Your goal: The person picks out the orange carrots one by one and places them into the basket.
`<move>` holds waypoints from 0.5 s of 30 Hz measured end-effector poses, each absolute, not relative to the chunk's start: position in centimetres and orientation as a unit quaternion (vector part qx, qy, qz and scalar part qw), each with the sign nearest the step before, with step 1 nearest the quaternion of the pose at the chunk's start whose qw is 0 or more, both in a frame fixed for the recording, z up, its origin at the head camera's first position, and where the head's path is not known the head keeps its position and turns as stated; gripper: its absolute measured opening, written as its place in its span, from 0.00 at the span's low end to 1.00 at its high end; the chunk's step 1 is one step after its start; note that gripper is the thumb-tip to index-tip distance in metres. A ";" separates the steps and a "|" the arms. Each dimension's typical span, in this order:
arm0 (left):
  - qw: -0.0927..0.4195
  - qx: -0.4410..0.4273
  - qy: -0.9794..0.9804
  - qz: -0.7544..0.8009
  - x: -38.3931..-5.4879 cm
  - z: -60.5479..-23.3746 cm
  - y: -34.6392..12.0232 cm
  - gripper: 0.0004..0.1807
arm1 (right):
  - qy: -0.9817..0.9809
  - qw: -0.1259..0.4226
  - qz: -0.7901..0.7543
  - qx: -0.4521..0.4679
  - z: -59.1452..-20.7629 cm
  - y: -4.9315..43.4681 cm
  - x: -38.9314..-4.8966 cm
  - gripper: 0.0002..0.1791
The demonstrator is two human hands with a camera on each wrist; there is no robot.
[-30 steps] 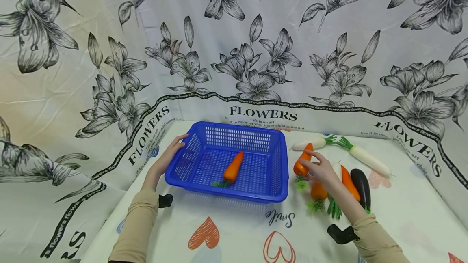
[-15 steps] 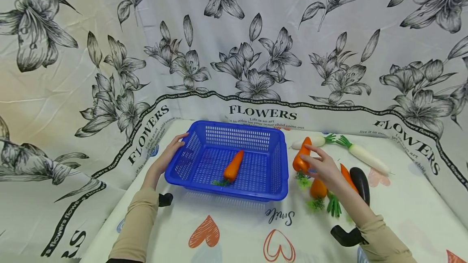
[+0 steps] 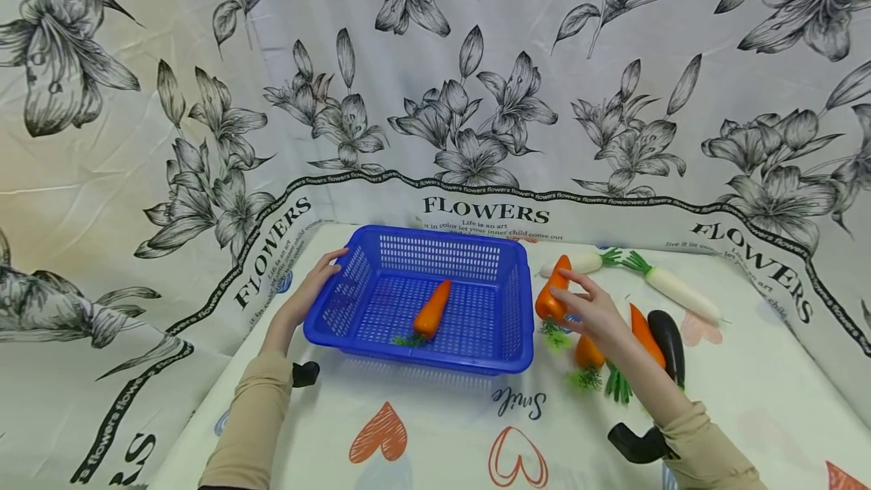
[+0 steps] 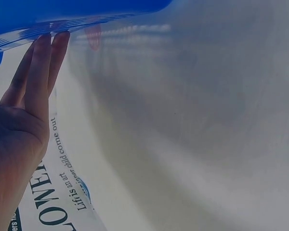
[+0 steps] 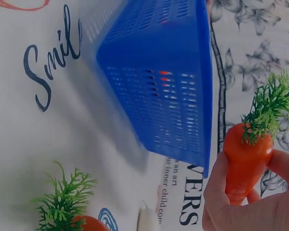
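A blue plastic basket (image 3: 354, 293) (image 5: 164, 82) stands on the table with one orange carrot (image 3: 432, 310) lying inside. My left hand (image 3: 308, 295) (image 4: 36, 91) rests with straight fingers against the basket's left wall. My right hand (image 3: 590, 310) (image 5: 250, 192) grips a second orange carrot (image 3: 551, 293) (image 5: 248, 159) with a green top, lifted just right of the basket. Below that hand lies another carrot (image 3: 587, 355) (image 5: 84, 222), and a further carrot (image 3: 645, 336) lies to its right.
Two white radishes (image 3: 578, 263) (image 3: 680, 292) and a dark eggplant (image 3: 670, 339) lie at the right on the printed tablecloth (image 3: 435, 429). A flower-patterned cloth (image 3: 435, 97) hangs behind. Black wrist mounts show near both sleeves.
My right hand has lifted the carrot off the table and carried it a little left, toward the basket's right wall. The left hand has stayed on the basket.
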State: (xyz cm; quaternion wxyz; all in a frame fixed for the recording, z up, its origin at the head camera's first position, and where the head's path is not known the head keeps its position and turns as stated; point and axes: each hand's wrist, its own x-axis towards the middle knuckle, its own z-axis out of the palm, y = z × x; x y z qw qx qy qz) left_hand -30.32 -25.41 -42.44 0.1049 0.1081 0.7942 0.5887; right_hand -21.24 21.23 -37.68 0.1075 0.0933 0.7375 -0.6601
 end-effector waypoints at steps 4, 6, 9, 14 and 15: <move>0.102 0.105 0.789 0.597 -30.7 -43.0 -25.7 0.27 | 0.735 0.110 -0.664 0.089 -37.9 20.8 -21.4 0.37; 0.096 0.109 0.789 0.596 -31.2 -43.6 -25.9 0.27 | 0.732 0.109 -0.667 0.084 -37.9 20.4 -21.5 0.37; 0.091 0.116 0.795 0.589 -31.6 -44.3 -26.1 0.27 | 0.732 0.106 -0.669 0.075 -37.7 19.7 -21.6 0.37; 0.090 0.119 0.799 0.582 -31.6 -44.5 -26.2 0.27 | 0.723 0.102 -0.680 0.067 -37.6 18.4 -21.8 0.36; 0.090 0.119 0.799 0.583 -31.6 -44.5 -26.2 0.27 | 0.722 0.103 -0.682 0.065 -37.5 18.2 -21.8 0.36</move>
